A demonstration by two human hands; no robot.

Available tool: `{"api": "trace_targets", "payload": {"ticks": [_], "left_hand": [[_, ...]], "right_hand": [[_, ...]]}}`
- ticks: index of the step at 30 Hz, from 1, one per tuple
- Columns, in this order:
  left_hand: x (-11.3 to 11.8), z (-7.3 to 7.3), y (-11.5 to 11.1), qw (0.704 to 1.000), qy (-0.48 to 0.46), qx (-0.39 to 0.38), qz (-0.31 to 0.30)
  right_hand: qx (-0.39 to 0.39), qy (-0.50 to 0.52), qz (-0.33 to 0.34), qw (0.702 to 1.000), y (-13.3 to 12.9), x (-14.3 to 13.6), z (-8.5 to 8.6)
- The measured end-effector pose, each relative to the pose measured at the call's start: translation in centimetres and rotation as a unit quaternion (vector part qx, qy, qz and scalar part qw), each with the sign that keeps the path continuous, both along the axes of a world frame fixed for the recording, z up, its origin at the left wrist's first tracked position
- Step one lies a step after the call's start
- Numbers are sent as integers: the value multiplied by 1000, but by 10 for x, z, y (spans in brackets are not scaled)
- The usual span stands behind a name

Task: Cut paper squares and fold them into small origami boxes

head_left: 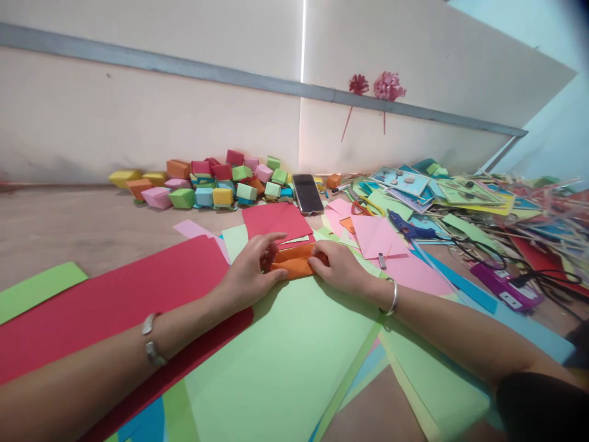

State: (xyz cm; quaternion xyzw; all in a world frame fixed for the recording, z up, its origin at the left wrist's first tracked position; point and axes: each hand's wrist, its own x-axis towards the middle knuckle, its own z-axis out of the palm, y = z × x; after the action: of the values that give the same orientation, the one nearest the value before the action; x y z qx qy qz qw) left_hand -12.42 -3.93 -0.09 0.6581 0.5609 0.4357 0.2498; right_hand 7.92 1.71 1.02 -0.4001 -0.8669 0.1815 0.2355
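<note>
Between my two hands is a folded piece of orange paper (297, 265), shaped like a small open box with raised sides. My left hand (257, 267) curls round its left end, thumb along the near side. At the right end, my right hand (334, 265) pinches the paper between thumb and fingers. Beneath lies a large sheet of light green paper (285, 362). Just behind the orange paper is a red paper square (278, 221). A large red sheet (138, 307) spreads out under my left arm.
Several small coloured paper boxes (221, 184) are piled along the wall. Beside them lies a phone (308, 194). To the right are scissors (368, 207), a blue glue gun (409, 226), a purple power strip (506, 287) with black cords, pink paper (377, 236) and heaped craft pieces.
</note>
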Motion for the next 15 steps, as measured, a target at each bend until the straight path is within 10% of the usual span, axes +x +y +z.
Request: {"api": "trace_targets", "payload": {"ticks": [15], "left_hand": [[2,13,-6,966,-255,-33,21]], "right_hand": [[-184,352,51,916,11,3,-3]]}}
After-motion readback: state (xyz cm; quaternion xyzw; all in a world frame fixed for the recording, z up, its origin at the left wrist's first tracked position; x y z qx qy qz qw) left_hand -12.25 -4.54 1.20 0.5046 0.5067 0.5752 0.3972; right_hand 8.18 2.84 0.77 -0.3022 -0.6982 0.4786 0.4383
